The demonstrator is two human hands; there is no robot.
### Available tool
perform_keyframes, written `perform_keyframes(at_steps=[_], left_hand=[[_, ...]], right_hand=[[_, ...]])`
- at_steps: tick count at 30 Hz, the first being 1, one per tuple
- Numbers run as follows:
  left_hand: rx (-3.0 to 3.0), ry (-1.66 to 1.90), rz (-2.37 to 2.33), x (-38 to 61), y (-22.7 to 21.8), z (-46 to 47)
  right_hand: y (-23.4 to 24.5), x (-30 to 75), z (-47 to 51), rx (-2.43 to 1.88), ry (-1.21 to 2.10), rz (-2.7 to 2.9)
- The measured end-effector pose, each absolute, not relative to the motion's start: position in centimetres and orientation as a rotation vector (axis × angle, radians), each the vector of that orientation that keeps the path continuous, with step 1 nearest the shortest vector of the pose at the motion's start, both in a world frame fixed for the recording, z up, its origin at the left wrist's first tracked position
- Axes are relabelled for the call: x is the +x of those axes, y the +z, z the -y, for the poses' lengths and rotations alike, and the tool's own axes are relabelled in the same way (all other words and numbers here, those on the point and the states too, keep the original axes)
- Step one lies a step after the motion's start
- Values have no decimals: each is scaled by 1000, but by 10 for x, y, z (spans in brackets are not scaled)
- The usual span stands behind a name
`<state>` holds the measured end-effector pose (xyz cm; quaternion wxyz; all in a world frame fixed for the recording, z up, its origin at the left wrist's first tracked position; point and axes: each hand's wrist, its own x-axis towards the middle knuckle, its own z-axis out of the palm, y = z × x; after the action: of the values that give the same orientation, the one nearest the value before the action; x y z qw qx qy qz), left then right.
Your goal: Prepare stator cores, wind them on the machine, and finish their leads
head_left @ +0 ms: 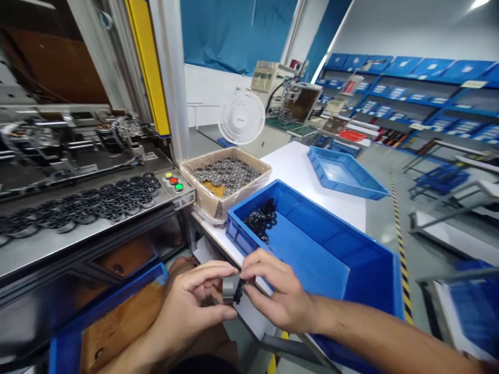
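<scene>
Two parts touch: my left fingers [217, 271] hold a gray ring [228, 287], right fingers [255, 269] a black piece [238, 292] (on its right).

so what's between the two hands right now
In the head view: a grey cylindrical part by the left hand and, against it, a black piece by the right hand.

White fan [241, 117], blue shelves [413, 100]
</scene>
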<state>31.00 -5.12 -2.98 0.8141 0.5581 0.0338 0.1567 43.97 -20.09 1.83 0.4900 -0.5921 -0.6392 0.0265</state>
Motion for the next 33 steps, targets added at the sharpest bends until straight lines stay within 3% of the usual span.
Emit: perform_keyframes(at_steps=[15, 20, 33], left_hand=[[1122, 314, -172, 319, -16, 61], [1122, 304, -217, 317, -15, 59], [1104, 284, -203, 315, -12, 61]], right_hand=[[7, 448, 204, -1400, -20, 1699], [3, 451, 203, -1492, -224, 1780], [6, 454, 203, -1465, -345, 1855]])
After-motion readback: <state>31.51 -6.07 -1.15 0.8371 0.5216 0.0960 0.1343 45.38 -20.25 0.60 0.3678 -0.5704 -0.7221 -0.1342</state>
